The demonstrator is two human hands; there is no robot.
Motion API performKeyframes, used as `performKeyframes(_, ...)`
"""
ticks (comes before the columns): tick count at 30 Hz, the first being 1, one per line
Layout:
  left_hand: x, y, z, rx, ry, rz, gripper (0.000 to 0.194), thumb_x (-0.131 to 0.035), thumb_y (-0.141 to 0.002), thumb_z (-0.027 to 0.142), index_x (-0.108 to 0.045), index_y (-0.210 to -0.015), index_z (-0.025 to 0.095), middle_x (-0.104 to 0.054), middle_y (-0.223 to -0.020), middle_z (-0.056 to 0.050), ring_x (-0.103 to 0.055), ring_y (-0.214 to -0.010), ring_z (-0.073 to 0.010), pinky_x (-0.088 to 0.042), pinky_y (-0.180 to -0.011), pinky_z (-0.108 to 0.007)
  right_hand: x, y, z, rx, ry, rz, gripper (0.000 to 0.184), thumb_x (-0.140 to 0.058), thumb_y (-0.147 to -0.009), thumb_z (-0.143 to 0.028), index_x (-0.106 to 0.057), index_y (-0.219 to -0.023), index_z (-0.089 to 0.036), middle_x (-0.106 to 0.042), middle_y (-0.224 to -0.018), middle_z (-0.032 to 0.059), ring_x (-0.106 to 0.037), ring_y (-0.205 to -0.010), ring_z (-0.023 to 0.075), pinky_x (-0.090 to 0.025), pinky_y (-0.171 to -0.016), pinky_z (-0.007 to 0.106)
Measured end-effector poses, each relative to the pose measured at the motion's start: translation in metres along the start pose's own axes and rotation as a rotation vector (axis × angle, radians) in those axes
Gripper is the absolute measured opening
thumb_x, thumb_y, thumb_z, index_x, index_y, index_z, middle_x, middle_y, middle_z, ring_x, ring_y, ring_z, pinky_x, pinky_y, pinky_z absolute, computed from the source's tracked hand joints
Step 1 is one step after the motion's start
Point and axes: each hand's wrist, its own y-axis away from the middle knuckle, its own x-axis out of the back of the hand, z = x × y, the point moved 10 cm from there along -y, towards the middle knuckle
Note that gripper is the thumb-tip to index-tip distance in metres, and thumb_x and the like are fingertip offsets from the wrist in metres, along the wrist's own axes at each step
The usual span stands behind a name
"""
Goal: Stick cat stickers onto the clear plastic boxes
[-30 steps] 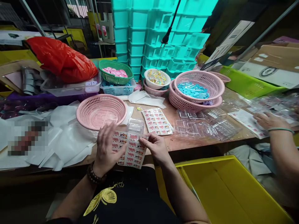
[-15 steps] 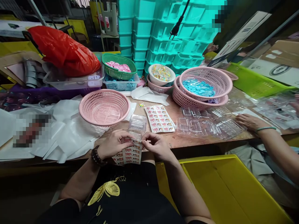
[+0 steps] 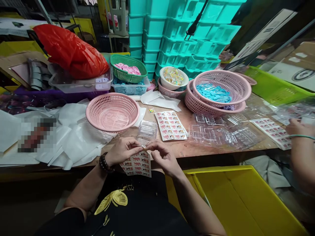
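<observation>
My left hand [image 3: 124, 152], with a dark bead bracelet at the wrist, pinches the upper edge of a printed sticker sheet [image 3: 137, 165] that hangs over my lap. My right hand [image 3: 164, 156] reaches in from the other side. Its forefinger touches that edge close to my left thumb tip, while its thumb stays apart. Something tiny shows between the fingertips, too small to name. Just beyond my hands lies a clear plastic case [image 3: 147, 131], partly hidden by them. A second sticker sheet [image 3: 170, 125] lies flat to its right.
A pink basket [image 3: 112, 126] stands at left beside crumpled white backing paper [image 3: 73, 131]. Pink baskets [image 3: 214, 106] with blue pieces sit at right, behind clear cases [image 3: 221, 134]. A co-worker's hand [image 3: 300, 127] is by another sticker sheet [image 3: 273, 131]. Teal bins [image 3: 159, 42] are stacked behind.
My right forefinger has shifted left to my left thumb tip, and its thumb has parted from it. The co-worker's hand has moved right, uncovering a sticker sheet. The view has shifted slightly.
</observation>
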Motion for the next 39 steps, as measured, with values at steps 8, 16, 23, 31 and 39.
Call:
performKeyframes(8,-0.030,0.001,-0.037,0.225,0.398,-0.183,0.032,-0.069,-0.079,0.044,-0.075,-0.075,0.013,-0.067,-0.064,-0.003,-0.054,-0.057,-0.0124,-0.042,-0.055,-0.024,-0.011,0.030,-0.037,0.559,0.809,0.184,0.025,-0.057,-0.091,-0.014,-0.074,-0.105,-0.028,-0.070,-0.087,0.0057,-0.063,-0.088,0.0195,-0.050,-0.079,0.034)
performKeyframes(16,-0.026,0.002,-0.057,0.301,0.383,-0.107,0.043,-0.064,-0.079,0.055,-0.068,-0.073,0.013,-0.063,-0.063,-0.003,-0.052,-0.056,-0.0129,-0.042,-0.053,-0.024,-0.015,0.071,-0.062,0.757,0.689,0.116,0.032,-0.062,-0.088,-0.013,-0.073,-0.106,-0.037,-0.071,-0.088,0.0014,-0.066,-0.087,0.0174,-0.054,-0.084,0.034)
performKeyframes(23,0.014,0.010,-0.051,0.121,-0.059,-0.133,0.028,-0.052,-0.090,0.040,-0.067,-0.078,0.019,-0.068,-0.072,-0.002,-0.060,-0.069,-0.0169,-0.046,-0.068,-0.026,0.081,0.042,0.014,-0.031,-0.056,0.587,0.017,-0.076,-0.080,-0.035,-0.066,-0.082,-0.021,-0.067,-0.070,0.0019,-0.062,-0.061,0.0153,-0.054,-0.056,0.030)
performKeyframes(31,-0.004,-0.005,-0.053,0.075,-0.182,0.014,0.039,-0.040,-0.098,0.042,-0.071,-0.099,0.019,-0.073,-0.085,-0.006,-0.067,-0.077,-0.0207,-0.048,-0.070,-0.028,0.041,-0.010,0.085,-0.340,-0.366,0.543,0.041,-0.086,-0.060,-0.047,-0.061,-0.074,-0.018,-0.067,-0.060,-0.0002,-0.045,-0.041,0.0068,-0.030,-0.036,0.020)
performKeyframes(39,-0.002,-0.008,-0.075,0.107,-0.210,0.106,0.058,-0.048,-0.095,0.038,-0.046,-0.148,0.013,-0.059,-0.055,0.001,-0.055,-0.049,-0.0186,-0.044,-0.060,-0.029,0.034,-0.017,0.093,-0.335,-0.274,0.605,0.042,-0.084,-0.062,-0.051,-0.062,-0.076,-0.018,-0.066,-0.063,-0.0005,-0.047,-0.046,0.0076,-0.034,-0.042,0.022)
